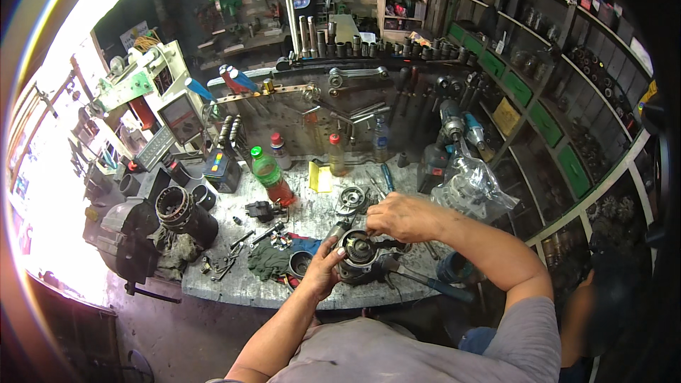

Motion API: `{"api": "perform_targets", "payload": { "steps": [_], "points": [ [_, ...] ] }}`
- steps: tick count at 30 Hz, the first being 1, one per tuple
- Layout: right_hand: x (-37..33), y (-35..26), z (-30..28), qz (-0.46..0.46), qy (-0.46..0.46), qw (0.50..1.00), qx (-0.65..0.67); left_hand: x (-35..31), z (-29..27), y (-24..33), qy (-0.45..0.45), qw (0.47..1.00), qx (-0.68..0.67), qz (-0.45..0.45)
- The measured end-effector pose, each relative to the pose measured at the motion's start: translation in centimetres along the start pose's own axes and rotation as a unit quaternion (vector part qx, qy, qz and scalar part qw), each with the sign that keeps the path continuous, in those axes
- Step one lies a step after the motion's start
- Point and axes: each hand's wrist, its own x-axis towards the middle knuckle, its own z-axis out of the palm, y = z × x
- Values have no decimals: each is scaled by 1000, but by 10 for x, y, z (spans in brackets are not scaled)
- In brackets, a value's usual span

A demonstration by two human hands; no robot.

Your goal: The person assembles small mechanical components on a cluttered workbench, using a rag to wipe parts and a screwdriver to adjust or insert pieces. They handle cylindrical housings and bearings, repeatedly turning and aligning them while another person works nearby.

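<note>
A round metal motor housing (360,250) with an open top and a ringed inner part lies near the bench's front edge. Along its left side, my left hand (324,268) is closed on it, thumb up by the rim. My right hand (397,215) comes over from the right, its fingers pinched together at the housing's upper rim. What those fingers hold, if anything, is hidden. Behind the housing lies a round metal end cover (351,199). A hammer-like tool with a dark blue handle (450,289) rests just right of the housing.
Left of my hands are a green rag (268,261), a metal ring (301,264) and loose small parts. A green-capped bottle of red liquid (272,179) stands behind them. A plastic-wrapped part (472,188) sits at right. Tools hang on the back panel (284,124); a person (592,312) is at far right.
</note>
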Motion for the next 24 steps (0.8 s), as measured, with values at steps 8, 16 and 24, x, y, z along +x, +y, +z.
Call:
{"api": "perform_targets", "payload": {
  "steps": [8,16,24],
  "points": [
    [-30,9,44,83,112,984,111,1,2,-1,8,1000,18,10],
    [-57,-16,105,181,268,921,218,-1,0,-2,2,1000,-6,11],
    [-54,-46,115,303,335,875,178,5,0,-3,-7,998,60,22]
  ]
}}
